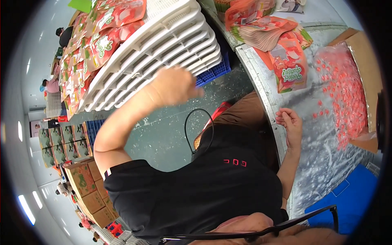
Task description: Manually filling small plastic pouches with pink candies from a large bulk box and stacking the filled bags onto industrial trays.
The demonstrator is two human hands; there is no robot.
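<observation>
Right hand (290, 122): loosely half open, fingers curled, over the worktop's (316, 163) left edge. Left hand (175, 86): blurred, grip impossible to tell, left of the worktop, near stacked white trays (163, 36). Red pouch (290, 67): on the worktop's upper part. Small red pieces (351, 106): worktop's right side, beside cardboard (361, 67). Right forearm (290, 167): along the worktop's left edge. Left elbow (108, 143): bent, well apart from the worktop.

Free: bare strip of grey metal worktop (314, 163) beside right hand (290, 124), person-side edge. Blocked: fanned red-and-green plastic pouches (269, 30), far end; small red pieces (347, 110) and brown cardboard box (361, 73), opposite edge. Left hand (173, 85): stacked white plastic trays (163, 45) ahead, green floor (234, 87) gap between them and worktop.
</observation>
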